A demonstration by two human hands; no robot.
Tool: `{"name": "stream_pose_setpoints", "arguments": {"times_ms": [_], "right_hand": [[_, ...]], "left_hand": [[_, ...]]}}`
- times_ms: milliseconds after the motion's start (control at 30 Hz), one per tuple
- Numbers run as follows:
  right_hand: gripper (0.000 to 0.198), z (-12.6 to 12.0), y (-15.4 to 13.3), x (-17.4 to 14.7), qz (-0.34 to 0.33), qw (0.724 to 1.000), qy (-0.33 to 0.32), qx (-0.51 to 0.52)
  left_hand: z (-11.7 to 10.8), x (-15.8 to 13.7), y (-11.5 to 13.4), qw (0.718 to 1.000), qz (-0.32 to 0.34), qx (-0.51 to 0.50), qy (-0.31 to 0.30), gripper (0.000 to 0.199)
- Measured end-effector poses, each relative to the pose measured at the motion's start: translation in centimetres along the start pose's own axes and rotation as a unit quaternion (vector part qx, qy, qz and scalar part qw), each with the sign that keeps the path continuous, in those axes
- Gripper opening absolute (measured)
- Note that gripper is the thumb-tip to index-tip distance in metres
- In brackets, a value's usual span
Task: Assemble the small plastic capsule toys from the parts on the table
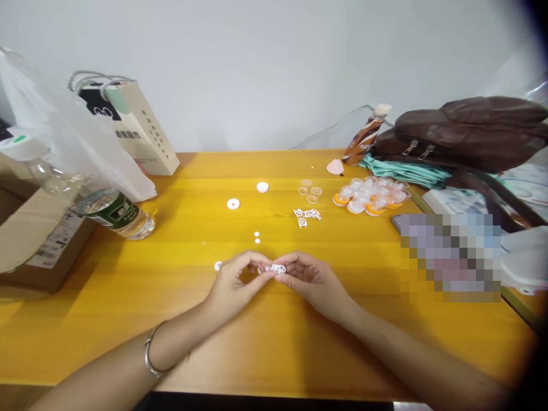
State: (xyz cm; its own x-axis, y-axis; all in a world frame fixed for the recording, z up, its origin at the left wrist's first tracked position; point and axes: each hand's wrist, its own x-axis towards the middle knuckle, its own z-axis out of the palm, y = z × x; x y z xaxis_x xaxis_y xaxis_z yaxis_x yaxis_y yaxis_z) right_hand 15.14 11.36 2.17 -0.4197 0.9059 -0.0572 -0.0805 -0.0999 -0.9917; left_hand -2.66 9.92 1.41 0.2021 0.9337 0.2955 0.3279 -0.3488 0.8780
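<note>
A small white openwork plastic part (279, 269) is pinched between the fingertips of my left hand (240, 278) and my right hand (314, 279), just above the table. Its details are too small to make out. Several similar white wheel-like parts (302, 222) lie beyond my right hand. Past my left hand are two small white discs (257, 234), and farther back a white ring (233, 204) and a thicker white disc (262, 187). Another white round piece (218, 266) sits partly hidden beside my left hand.
Clear plastic cups (314, 195) stand near a cluster of clear-and-orange pieces (372, 197). At left are a water bottle (115, 211), a cardboard box (64, 257) and a paper bag (145, 128). A brown bag (466, 134) and a drink bottle (363, 137) are at back right.
</note>
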Motion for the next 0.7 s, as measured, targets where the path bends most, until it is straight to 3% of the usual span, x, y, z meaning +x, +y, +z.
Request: {"name": "stream_pose_setpoints", "arguments": {"times_ms": [467,700], "right_hand": [[0.017,-0.62,-0.4,0.13,0.029,0.999,0.01,0.045],[0.015,-0.71,-0.58,-0.06,0.026,0.999,0.008,0.016]], "left_hand": [[-0.22,-0.03,0.24,0.997,-0.022,-0.058,-0.035,0.013],[-0.22,-0.09,0.63,0.998,-0.006,-0.05,-0.033,0.012]]}}
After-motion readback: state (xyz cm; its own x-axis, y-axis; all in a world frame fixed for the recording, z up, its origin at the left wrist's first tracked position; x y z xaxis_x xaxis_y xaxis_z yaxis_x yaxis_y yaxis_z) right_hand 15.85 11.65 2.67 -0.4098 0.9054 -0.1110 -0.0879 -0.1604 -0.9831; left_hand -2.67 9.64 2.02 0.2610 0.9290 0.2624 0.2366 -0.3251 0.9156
